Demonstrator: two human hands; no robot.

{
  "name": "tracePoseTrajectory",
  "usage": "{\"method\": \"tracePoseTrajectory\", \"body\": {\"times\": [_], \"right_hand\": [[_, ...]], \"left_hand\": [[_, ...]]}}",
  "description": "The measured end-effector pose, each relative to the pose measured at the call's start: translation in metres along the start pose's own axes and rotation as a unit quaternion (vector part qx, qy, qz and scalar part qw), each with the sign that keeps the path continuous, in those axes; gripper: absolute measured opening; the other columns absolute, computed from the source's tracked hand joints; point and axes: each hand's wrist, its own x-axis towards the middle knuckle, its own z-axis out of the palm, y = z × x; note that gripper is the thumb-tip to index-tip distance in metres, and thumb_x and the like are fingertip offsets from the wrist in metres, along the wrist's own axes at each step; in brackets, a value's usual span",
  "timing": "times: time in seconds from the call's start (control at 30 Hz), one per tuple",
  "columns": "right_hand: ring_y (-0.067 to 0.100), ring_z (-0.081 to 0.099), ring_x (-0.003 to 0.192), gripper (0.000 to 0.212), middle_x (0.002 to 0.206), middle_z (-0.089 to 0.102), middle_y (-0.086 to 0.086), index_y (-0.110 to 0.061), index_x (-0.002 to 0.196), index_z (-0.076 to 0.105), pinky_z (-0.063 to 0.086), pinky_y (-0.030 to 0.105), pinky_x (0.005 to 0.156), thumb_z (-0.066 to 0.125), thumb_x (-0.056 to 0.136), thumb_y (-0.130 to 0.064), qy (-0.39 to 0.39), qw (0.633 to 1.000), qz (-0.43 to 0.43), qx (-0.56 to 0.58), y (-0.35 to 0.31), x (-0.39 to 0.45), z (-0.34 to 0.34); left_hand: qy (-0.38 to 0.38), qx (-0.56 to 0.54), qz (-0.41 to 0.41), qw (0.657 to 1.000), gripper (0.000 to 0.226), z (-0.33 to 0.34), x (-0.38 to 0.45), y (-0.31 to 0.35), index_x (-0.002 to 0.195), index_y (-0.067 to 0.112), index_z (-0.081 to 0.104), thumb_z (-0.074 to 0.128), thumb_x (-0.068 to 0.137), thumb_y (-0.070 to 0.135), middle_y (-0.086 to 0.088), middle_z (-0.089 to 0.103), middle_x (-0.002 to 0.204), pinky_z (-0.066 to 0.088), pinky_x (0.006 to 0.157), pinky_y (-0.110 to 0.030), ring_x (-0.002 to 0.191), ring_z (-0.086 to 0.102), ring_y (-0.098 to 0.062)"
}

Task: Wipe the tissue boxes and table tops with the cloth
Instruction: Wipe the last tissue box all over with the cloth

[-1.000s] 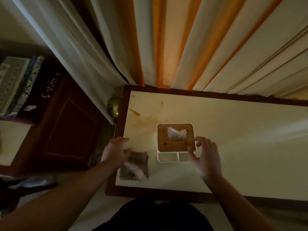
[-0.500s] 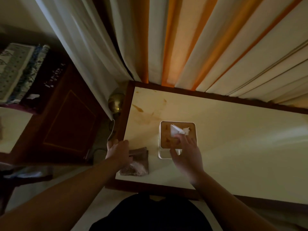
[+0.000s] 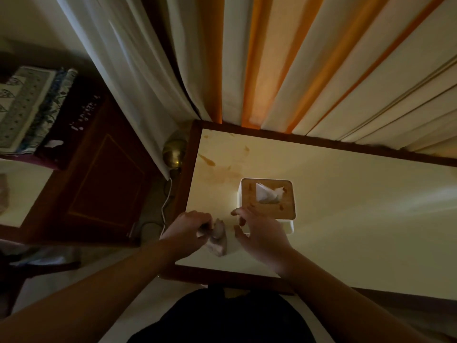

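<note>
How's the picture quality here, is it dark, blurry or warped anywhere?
Head view: dim overall, the brightest patch an orange glow through the curtains; dark falloff toward the corners; wide-angle warp bends the table edges; soft motion blur on the left hand, the cloth and the right hand; the tissue box stays fairly sharp.

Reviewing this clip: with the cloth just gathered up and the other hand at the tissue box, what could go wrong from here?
1. The right hand is spread at the tissue box's near corner without clearly gripping it; a wipe might push the box along the table top.
2. The tissue sticks up from the lid; the cloth held by the left hand could snag it.
3. The brown stains lie behind the box and may get skipped.
</note>
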Motion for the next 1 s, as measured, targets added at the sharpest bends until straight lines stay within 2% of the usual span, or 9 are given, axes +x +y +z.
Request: {"method": "tracePoseTrajectory", "body": {"times": [0.07, 0.13, 0.3, 0.37, 0.47, 0.57, 0.7, 0.77, 1.0], "right_hand": [[0.010, 0.064, 0.105, 0.058, 0.124, 0.059, -0.014, -0.045, 0.148, 0.048, 0.046, 0.026, 0.075, 0.067, 0.094, -0.050, -0.054, 0.998, -0.031, -0.025, 0.000, 0.006, -0.001], [0.011, 0.061, 0.103, 0.063, 0.126, 0.052, -0.011, -0.049, 0.149, 0.047, 0.047, 0.027, 0.075, 0.070, 0.091, -0.056, -0.088, 0.993, -0.071, -0.023, 0.005, 0.011, 0.000], [0.010, 0.064, 0.101, 0.022, 0.117, 0.058, -0.015, -0.038, 0.110, 0.081, 0.058, 0.036, 0.080, 0.080, 0.090, -0.045, -0.047, 0.996, -0.074, 0.030, 0.017, 0.012, -0.010], [0.010, 0.067, 0.103, 0.019, 0.115, 0.067, -0.015, -0.036, 0.107, 0.083, 0.056, 0.033, 0.081, 0.079, 0.090, -0.042, -0.028, 0.997, -0.066, 0.039, 0.025, 0.006, -0.016], [0.007, 0.070, 0.097, 0.029, 0.105, 0.076, -0.014, -0.032, 0.104, 0.081, 0.057, 0.031, 0.077, 0.069, 0.087, -0.053, -0.019, 0.997, -0.027, 0.065, 0.045, -0.009, -0.027], [0.006, 0.066, 0.079, 0.028, 0.086, 0.073, -0.011, -0.028, 0.091, 0.078, 0.051, 0.029, 0.065, 0.071, 0.084, -0.054, 0.015, 0.996, 0.005, 0.087, 0.067, -0.026, -0.040], [0.006, 0.060, 0.076, 0.027, 0.080, 0.065, -0.008, -0.021, 0.088, 0.075, 0.041, 0.024, 0.063, 0.080, 0.087, -0.047, 0.023, 0.993, 0.043, 0.105, 0.097, -0.042, -0.055], [0.006, 0.062, 0.074, 0.029, 0.077, 0.065, -0.010, -0.025, 0.086, 0.072, 0.038, 0.016, 0.060, 0.075, 0.084, -0.054, 0.035, 0.989, 0.057, 0.135, 0.111, -0.046, -0.062], [0.004, 0.067, 0.080, 0.006, 0.082, 0.071, -0.019, -0.040, 0.085, 0.071, 0.044, 0.020, 0.065, 0.073, 0.081, -0.044, 0.061, 0.968, 0.101, 0.220, 0.142, -0.041, -0.083]], "left_hand": [[0.010, 0.002, 0.050, 0.999, 0.021, -0.012, 0.001, 0.014, 0.088, 0.031, 0.058, 0.075, 0.088, 0.018, 0.014, 0.060, 0.087, 0.051, 0.077, -0.028, 0.081, 0.054, -0.003], [0.017, -0.004, 0.090, 0.996, 0.016, -0.026, 0.003, 0.028, 0.090, 0.026, 0.065, 0.076, 0.086, 0.016, 0.011, 0.064, 0.090, 0.052, 0.080, -0.026, 0.084, 0.057, -0.003], [0.020, -0.006, 0.135, 0.991, 0.012, -0.046, 0.011, 0.050, 0.092, 0.023, 0.074, 0.082, 0.084, 0.018, 0.012, 0.069, 0.089, 0.055, 0.078, -0.027, 0.083, 0.060, -0.001], [0.023, -0.037, 0.125, 0.991, 0.013, -0.048, 0.012, 0.057, 0.097, 0.024, 0.079, 0.082, 0.085, 0.023, 0.014, 0.071, 0.089, 0.054, 0.077, -0.023, 0.085, 0.063, 0.000], [0.020, -0.116, 0.084, 0.989, 0.018, -0.044, 0.013, 0.067, 0.104, 0.025, 0.082, 0.083, 0.087, 0.023, 0.016, 0.073, 0.089, 0.053, 0.076, -0.018, 0.086, 0.066, -0.001], [0.029, -0.147, 0.063, 0.987, 0.022, -0.032, 0.018, 0.084, 0.108, 0.025, 0.082, 0.084, 0.086, 0.020, 0.016, 0.075, 0.088, 0.053, 0.076, -0.015, 0.086, 0.068, -0.001], [0.059, -0.154, 0.022, 0.986, 0.023, -0.008, 0.035, 0.109, 0.107, 0.025, 0.083, 0.084, 0.085, 0.020, 0.013, 0.078, 0.091, 0.056, 0.080, -0.016, 0.085, 0.070, 0.003], [0.072, -0.153, 0.000, 0.986, 0.018, 0.006, 0.045, 0.123, 0.101, 0.024, 0.083, 0.083, 0.084, 0.019, 0.012, 0.077, 0.088, 0.057, 0.079, -0.021, 0.083, 0.070, 0.001], [0.092, -0.156, -0.076, 0.980, 0.012, 0.034, 0.071, 0.156, 0.092, 0.025, 0.081, 0.082, 0.082, 0.018, 0.011, 0.075, 0.080, 0.053, 0.071, -0.021, 0.075, 0.067, 0.000]]}}
